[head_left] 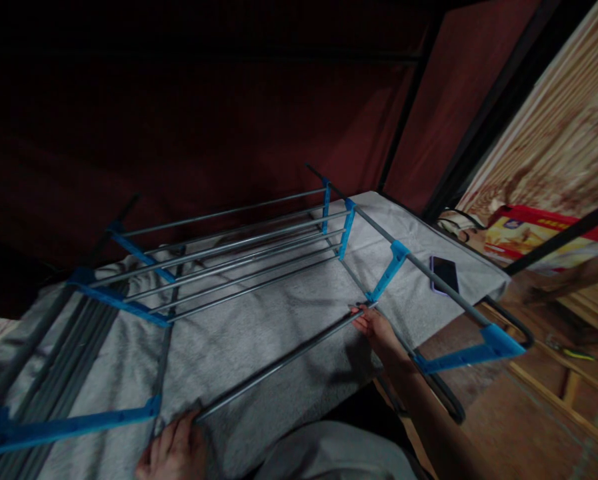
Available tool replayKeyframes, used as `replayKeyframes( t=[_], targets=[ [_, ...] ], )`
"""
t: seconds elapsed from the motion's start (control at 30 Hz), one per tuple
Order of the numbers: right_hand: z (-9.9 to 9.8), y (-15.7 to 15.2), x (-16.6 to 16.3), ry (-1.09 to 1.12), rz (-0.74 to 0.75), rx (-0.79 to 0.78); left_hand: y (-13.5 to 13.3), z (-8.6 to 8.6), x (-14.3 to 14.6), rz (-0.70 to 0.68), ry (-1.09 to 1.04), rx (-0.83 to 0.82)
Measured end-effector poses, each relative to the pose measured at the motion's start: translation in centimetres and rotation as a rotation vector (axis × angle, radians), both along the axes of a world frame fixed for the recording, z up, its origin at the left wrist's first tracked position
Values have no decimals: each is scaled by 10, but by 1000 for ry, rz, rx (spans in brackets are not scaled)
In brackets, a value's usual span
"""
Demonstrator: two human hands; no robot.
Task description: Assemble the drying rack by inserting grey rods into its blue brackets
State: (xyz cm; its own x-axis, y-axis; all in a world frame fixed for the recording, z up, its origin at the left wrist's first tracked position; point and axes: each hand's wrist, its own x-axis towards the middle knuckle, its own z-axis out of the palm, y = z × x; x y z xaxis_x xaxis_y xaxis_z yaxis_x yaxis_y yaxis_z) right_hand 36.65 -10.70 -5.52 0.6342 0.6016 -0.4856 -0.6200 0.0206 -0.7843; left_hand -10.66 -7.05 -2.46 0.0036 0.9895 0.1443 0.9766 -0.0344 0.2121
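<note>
A rack of grey metal rods and blue plastic brackets [389, 270] lies on its side across a grey cloth-covered surface [259, 327]. A loose grey rod [279, 365] runs diagonally between my two hands. My right hand [373, 325] pinches the rod's far end close to a blue bracket's socket. My left hand [176, 450], at the bottom edge, grips the rod's near end by another blue bracket [79, 423]. Several fitted rods [229, 257] span the rack's far part.
A dark phone [445, 273] lies on the cloth to the right, under a rack rail. A red and yellow box [533, 233] sits on the wooden floor at the right. Dark red panels in black frames stand behind. My grey-clad knee [329, 453] is below.
</note>
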Motion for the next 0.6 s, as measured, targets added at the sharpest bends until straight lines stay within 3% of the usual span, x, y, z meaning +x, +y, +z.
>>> replayKeyframes(
  t=[0.3,0.6],
  targets=[
    [0,-1,0,-15,1,4,-1,3,4,7,-7,-7],
    [-2,-1,0,-3,-7,13,0,-5,-2,0,30,21]
  ],
)
